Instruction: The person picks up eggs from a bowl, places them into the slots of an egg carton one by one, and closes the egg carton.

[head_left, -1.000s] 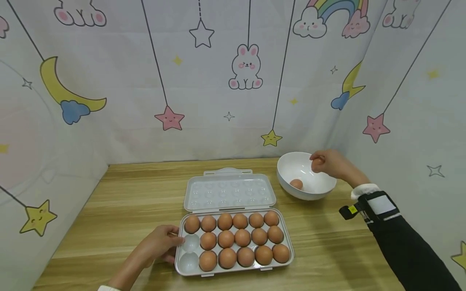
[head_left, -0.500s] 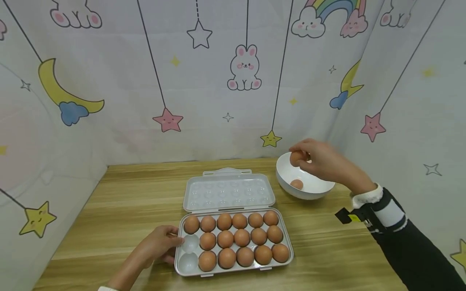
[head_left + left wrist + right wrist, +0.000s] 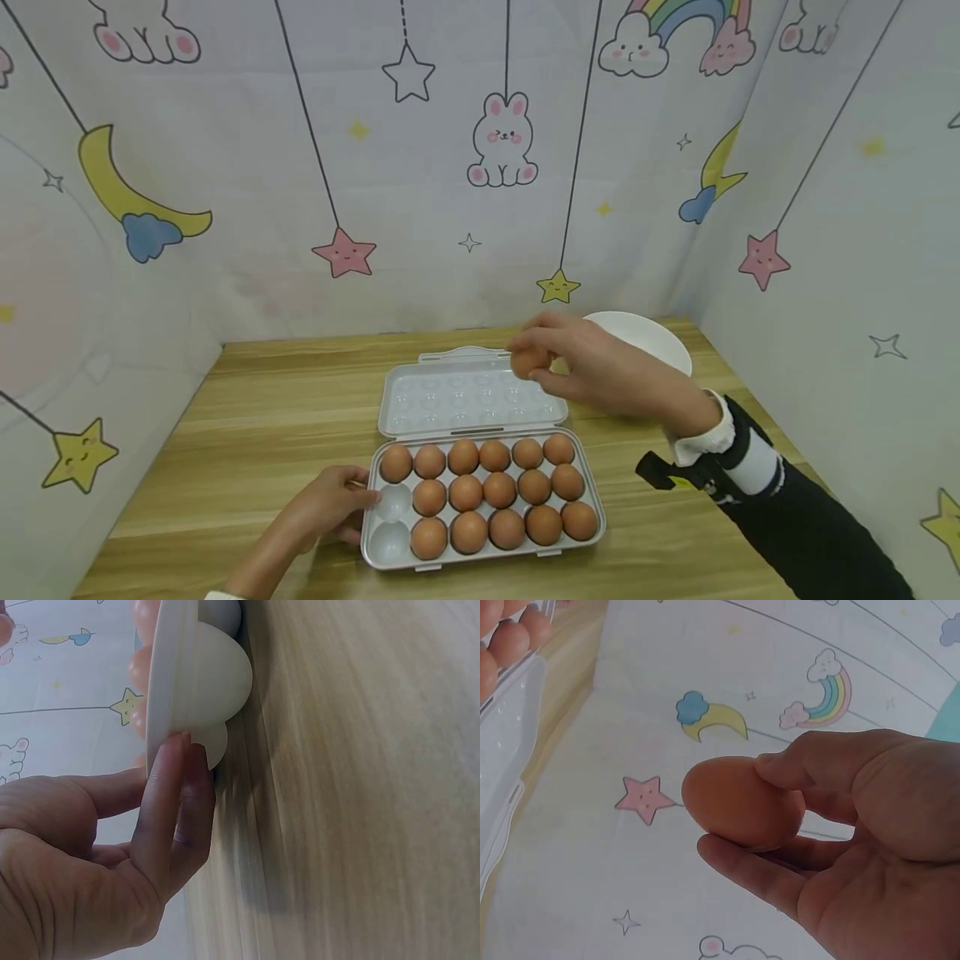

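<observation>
A brown egg (image 3: 529, 363) is held by my right hand (image 3: 603, 367) above the carton's open lid (image 3: 450, 398). The right wrist view shows the egg (image 3: 739, 801) pinched between thumb and fingers. My left hand (image 3: 322, 504) grips the left edge of the egg carton (image 3: 390, 543). Seen from the left wrist, its fingers (image 3: 161, 802) press the rim from the underside; the thumb tip is hidden behind the rim. Three rows of brown eggs (image 3: 465, 492) fill the carton, except two bare cups at the left end, in the middle and front rows.
Behind the right hand stands a white bowl (image 3: 652, 337) at the back right, its inside mostly hidden by the hand. The wooden table (image 3: 277, 408) is bounded by a printed cloth (image 3: 420, 292) at the back and sides.
My right hand has carried the egg leftward from over the bowl to over the carton's lid. The egg seen earlier in the bowl is now hidden. The left hand keeps its hold.
</observation>
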